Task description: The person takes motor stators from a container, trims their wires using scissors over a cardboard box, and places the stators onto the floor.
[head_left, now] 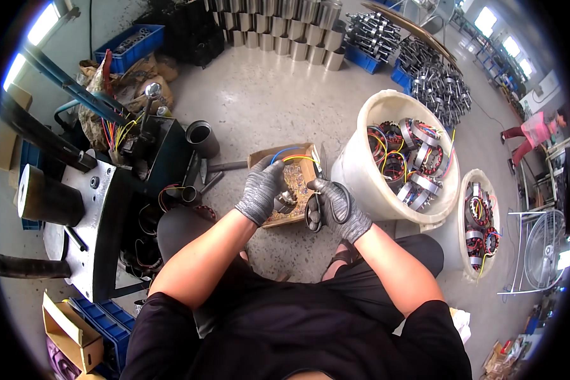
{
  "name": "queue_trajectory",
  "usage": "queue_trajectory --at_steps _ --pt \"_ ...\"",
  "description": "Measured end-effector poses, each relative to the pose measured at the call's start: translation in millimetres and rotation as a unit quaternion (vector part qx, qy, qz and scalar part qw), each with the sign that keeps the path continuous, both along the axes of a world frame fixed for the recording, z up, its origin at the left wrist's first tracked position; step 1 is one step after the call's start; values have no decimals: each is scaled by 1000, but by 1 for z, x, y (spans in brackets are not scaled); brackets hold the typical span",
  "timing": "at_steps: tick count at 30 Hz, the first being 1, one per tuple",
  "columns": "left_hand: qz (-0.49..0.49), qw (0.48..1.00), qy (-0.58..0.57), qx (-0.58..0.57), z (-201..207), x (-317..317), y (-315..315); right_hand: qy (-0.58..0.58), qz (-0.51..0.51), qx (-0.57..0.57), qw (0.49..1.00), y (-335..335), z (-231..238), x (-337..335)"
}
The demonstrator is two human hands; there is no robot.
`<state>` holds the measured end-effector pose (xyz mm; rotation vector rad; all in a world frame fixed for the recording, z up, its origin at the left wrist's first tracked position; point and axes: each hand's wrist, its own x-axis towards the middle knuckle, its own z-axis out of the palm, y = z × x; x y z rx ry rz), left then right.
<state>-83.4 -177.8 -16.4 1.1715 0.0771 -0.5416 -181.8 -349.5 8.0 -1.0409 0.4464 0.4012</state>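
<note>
My left hand (260, 190), in a grey knit glove, is closed around a small metal part (287, 199) with blue and yellow wires (292, 154) rising from it. My right hand (340, 207), also gloved, grips a black-handled tool (314, 213) and meets the left hand just above a shallow cardboard box (301, 174) on the concrete floor. The box holds small brownish pieces. Both forearms come in from the lower edge over my dark clothing.
A white tub (386, 107) of wound stators with coloured wires stands to the right, a second tub (472, 253) beyond it. A metal press machine (101, 209) stands at left, a steel cylinder (202, 137) beside it. Metal cans (285, 31) and rotors (437, 82) are stacked behind. A person (535, 133) walks at far right.
</note>
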Motion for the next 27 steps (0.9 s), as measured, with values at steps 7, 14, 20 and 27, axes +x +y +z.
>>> queue_trajectory --at_steps 7,14,20,27 --pt "23 999 9 -35 0 -4 -2 51 -2 72 996 8 -2 -10" --pt "23 999 -23 16 7 -3 -1 128 38 150 980 6 -9 -18" --pt "50 995 -53 67 5 1 2 37 10 48 998 8 -17 -23" --pt "41 995 -60 61 0 -1 5 -23 54 -11 998 4 -11 -17"
